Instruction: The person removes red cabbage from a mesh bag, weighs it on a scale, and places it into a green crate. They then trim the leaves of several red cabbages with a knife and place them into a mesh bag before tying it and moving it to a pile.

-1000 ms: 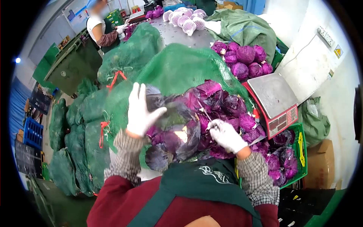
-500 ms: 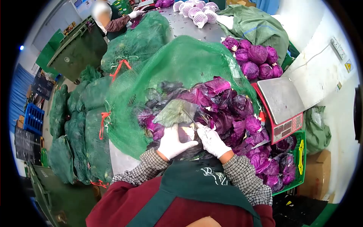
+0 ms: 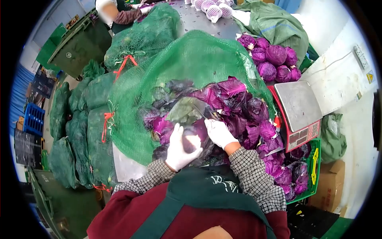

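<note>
L hand (image 3: 178, 149): prev. spread, now cupping cabbage (image 3: 191, 142); R hand (image 3: 219, 132): now nearer L hand

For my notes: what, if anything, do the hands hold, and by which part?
Left hand: a cabbage, by its left side. Right hand: cannot be told.

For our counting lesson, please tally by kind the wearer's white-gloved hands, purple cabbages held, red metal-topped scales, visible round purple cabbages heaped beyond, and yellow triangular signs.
White-gloved left hand and right hand: 2
Purple cabbage held in left hand: 1
Red metal-topped scale: 1
Round purple cabbages heaped beyond the scale: 8
Yellow triangular sign: 1
Total: 13
</note>
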A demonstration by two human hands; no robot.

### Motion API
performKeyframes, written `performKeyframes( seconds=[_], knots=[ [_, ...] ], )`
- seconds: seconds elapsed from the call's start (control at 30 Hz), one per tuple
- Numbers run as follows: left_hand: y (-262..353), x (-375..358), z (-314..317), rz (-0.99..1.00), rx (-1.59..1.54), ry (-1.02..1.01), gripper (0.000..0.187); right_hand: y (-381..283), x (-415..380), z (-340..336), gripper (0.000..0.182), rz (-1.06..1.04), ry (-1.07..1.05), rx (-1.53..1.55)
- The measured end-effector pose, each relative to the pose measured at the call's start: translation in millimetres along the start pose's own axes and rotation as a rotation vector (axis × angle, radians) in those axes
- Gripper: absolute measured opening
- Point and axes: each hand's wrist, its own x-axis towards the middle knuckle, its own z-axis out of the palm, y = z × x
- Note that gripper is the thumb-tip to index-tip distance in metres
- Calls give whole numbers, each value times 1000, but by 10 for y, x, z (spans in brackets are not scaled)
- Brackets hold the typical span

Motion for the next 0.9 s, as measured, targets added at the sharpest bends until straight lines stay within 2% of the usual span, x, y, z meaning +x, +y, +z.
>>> performKeyframes(
  seconds=[0.07,0.1,0.17,0.23,0.27,0.33,0.4,0.43,0.47,0.5,0.53,0.6,0.67,0.7,0.8,0.83,0.9],
  knots=[
    [-92,-158,-113,96,-12,36,101,6,18,14,38,20,18,-16],
    [-139,-223,-120,-30,-498,-81,103,19,-10,39,38,-44,46,-104],
    [-219,-396,-232,-188,-719,-133,100,32,-94,106,39,-181,93,-278],
    [-325,-472,-402,-216,-638,-165,98,-104,-143,82,40,20,82,-126],
    [-321,-506,-438,-323,-773,-127,93,-182,-180,48,41,122,74,-52],
    [-242,-453,-580,-513,-847,-56,87,-246,-245,39,40,81,156,-50],
    [-652,-523,-502,-523,-1037,60,57,-204,-248,71,40,34,183,-84],
    [-730,-488,-597,-651,-1203,59,50,-342,-272,-31,38,99,143,-114],
    [-811,-453,-708,-777,-1369,57,45,-286,-272,32,36,57,136,-167],
    [-897,-461,-791,-877,-1311,117,46,-241,-259,75,35,14,135,-221],
    [-927,-458,-839,-835,-1373,44,50,-209,-246,114,34,-28,135,-274],
    [-1019,-384,-942,-923,-1429,-37,56,-159,-263,175,30,-74,154,-321],
    [-944,-294,-977,-984,-1337,-14,67,-89,-267,229,31,-195,214,-417],
    [-826,-199,-1046,-944,-1487,-134,69,-108,-272,216,30,-186,196,-426],
    [-853,-95,-769,-889,-1147,25,67,-108,-286,220,30,-212,256,-430],
    [-691,-56,-891,-988,-1196,-9,57,-130,-277,209,29,-205,229,-426],
    [-855,-160,-874,-953,-1384,13,54,-170,-302,175,27,-174,182,-412]
  ],
)
